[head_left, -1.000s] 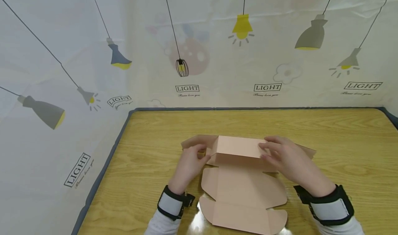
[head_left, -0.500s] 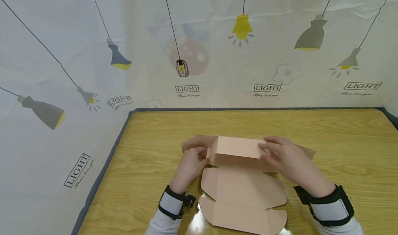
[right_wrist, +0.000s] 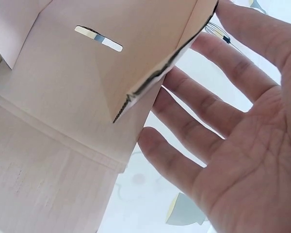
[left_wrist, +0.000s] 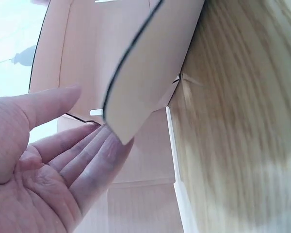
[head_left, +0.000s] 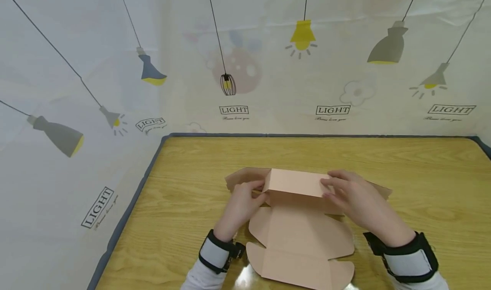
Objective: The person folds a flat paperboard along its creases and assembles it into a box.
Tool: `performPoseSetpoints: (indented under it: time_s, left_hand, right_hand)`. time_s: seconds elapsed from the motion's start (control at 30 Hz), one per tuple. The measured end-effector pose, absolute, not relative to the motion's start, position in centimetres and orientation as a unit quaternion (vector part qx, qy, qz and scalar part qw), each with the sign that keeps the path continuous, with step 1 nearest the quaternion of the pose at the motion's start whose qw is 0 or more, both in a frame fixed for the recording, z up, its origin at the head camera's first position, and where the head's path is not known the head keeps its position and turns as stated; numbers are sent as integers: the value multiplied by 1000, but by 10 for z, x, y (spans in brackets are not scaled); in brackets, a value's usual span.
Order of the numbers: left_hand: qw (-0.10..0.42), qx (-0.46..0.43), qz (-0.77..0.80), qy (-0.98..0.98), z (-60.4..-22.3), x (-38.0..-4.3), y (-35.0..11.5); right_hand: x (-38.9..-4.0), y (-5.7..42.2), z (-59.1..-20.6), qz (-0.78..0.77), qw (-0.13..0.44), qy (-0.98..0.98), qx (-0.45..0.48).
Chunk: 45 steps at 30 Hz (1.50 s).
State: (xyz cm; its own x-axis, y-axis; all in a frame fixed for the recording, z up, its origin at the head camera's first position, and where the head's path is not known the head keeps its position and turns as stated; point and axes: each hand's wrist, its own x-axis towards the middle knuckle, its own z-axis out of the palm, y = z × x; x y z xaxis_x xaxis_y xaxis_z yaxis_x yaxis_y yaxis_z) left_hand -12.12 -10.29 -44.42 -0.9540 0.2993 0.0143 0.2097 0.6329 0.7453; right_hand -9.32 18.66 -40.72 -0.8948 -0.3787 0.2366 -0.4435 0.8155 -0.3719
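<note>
With the left hand now nearer the left end of the raised panel than a second ago, thumb wide of straight fingers, and the right hand loosely extended at its right end, presumably steadying the part-folded cardboard box on the tabletop.

Tan cardboard box blank atop a wood-grain table.

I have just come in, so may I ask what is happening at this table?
A person is handling a partly folded cardboard box on the wooden table. The left hand touches a flap at the left end of its raised far part; the right hand is at the right end. The near panels lie spread out toward the person, not yet folded up.
</note>
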Motion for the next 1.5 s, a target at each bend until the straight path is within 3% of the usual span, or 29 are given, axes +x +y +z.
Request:
performPoseSetpoints:
  time_s: [1.5]
  left_hand:
    - [41, 155, 382, 910, -449, -115, -92]
  right_hand:
    - [-89, 176, -407, 211, 81, -947, 230]
